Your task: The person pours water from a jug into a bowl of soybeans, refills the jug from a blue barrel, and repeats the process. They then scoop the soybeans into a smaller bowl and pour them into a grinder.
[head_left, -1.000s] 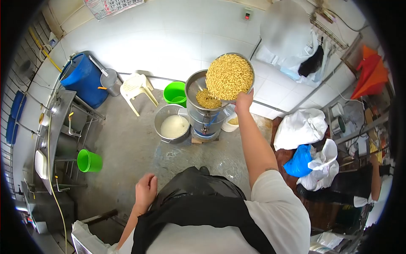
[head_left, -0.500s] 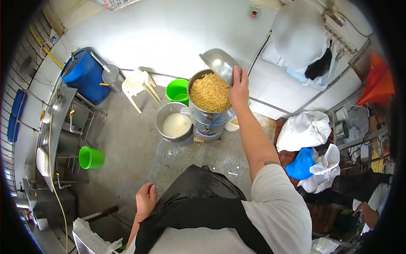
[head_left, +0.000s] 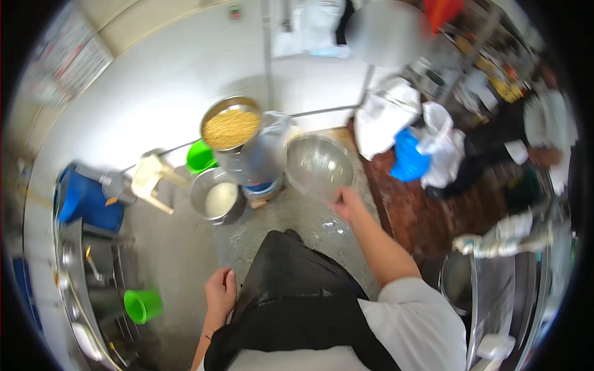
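My right hand is closed on the rim of a round metal bowl, held over the wet floor with its inside facing up; motion blurs it. Left of the bowl stands a tall metal grinder whose round hopper holds yellow soaked beans. At the grinder's foot, a metal pot contains a whitish liquid. My left hand hangs beside my black apron, its fingers curled in and nothing seen in them.
A green bucket and a cream plastic stool stand left of the grinder. Farther left are a blue barrel and another green bucket. White sacks and a blue bag lie right, near another person.
My right hand has brought the bowl from over the hopper down to the grinder's right, turning its inside upward. The view has swung right. My left hand stays curled by the apron.
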A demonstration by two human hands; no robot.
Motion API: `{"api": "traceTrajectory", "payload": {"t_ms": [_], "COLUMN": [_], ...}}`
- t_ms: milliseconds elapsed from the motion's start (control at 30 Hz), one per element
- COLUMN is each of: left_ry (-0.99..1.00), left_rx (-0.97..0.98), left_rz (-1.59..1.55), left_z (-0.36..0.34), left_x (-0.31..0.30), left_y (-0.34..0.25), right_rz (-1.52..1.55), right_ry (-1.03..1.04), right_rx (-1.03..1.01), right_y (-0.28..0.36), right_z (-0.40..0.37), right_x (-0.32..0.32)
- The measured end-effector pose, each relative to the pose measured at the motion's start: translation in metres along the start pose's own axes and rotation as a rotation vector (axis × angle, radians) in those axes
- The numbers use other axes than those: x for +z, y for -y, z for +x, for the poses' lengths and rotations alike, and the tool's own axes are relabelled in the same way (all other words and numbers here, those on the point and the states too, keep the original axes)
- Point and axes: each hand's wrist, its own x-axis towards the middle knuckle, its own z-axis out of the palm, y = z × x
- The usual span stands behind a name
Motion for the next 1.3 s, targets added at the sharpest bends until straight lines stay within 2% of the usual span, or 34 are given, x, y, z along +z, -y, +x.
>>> {"api": "traceTrajectory", "payload": {"t_ms": [33,67,200,233,400,467,600,667,733,767,867,900,933,967,1033,1067,1100,1167,1233,1300], "left_ry": [0.075,0.157,0.450,0.477,0.723,0.801,1.069,1.156,1.119,1.156,1.170,1.142,1.106,1.001,0.841,0.787,0.749,0.766,0.736,0.738], "left_rx": [0.022,0.044,0.210,0.322,0.707,0.972,1.130,1.417,1.718,1.780,1.939,2.014,2.085,2.159,2.273,2.315,2.335,2.365,2.403,2.450], "left_rz": [-0.004,-0.006,-0.025,-0.042,-0.036,-0.072,-0.031,-0.071,-0.154,-0.159,-0.119,-0.045,0.034,0.121,0.229,0.255,0.213,0.191,0.191,0.177], "left_z": [-0.001,-0.002,-0.002,0.000,-0.012,-0.030,-0.114,-0.171,-0.243,-0.281,-0.400,-0.435,-0.465,-0.492,-0.533,-0.548,-0.562,-0.578,-0.577,-0.578], "left_x": [0.011,0.023,0.070,0.086,0.173,0.216,0.297,0.338,0.386,0.415,0.503,0.538,0.574,0.609,0.675,0.701,0.716,0.737,0.736,0.731], "left_y": [0.004,0.003,-0.031,-0.038,-0.110,-0.150,-0.240,-0.289,-0.339,-0.366,-0.439,-0.462,-0.482,-0.503,-0.535,-0.547,-0.555,-0.563,-0.564,-0.565], "right_rz": [0.083,0.039,0.187,0.218,0.599,0.625,0.841,0.891,0.971,1.016,0.859,0.748,0.711,0.403,0.335,0.289,0.118,0.063,0.027,-0.160], "right_ry": [0.052,0.018,-0.219,-0.255,-0.438,-0.515,-0.651,-0.688,-0.783,-0.796,-1.189,-1.284,-1.350,-1.606,-1.663,-1.724,-1.864,-1.976,-1.981,-2.028], "right_rx": [0.016,0.073,0.043,0.048,-0.111,-0.282,-0.433,-0.504,-0.526,-0.529,-0.477,-0.388,-0.364,-0.295,-0.152,-0.201,-0.215,-0.213,-0.187,-0.214], "right_y": [-0.013,-0.024,-0.092,-0.115,-0.195,-0.222,-0.272,-0.292,-0.306,-0.310,-0.314,-0.303,-0.318,-0.341,-0.321,-0.316,-0.327,-0.304,-0.271,-0.263], "right_z": [-0.057,-0.095,-0.231,-0.258,-0.358,-0.385,-0.416,-0.434,-0.452,-0.459,-0.476,-0.493,-0.485,-0.467,-0.499,-0.510,-0.504,-0.531,-0.568,-0.580], "right_x": [-0.045,-0.099,-0.277,-0.311,-0.405,-0.429,-0.501,-0.539,-0.580,-0.607,-0.688,-0.715,-0.766,-0.822,-0.891,-0.927,-0.978,-1.037,-1.082,-1.142]}}
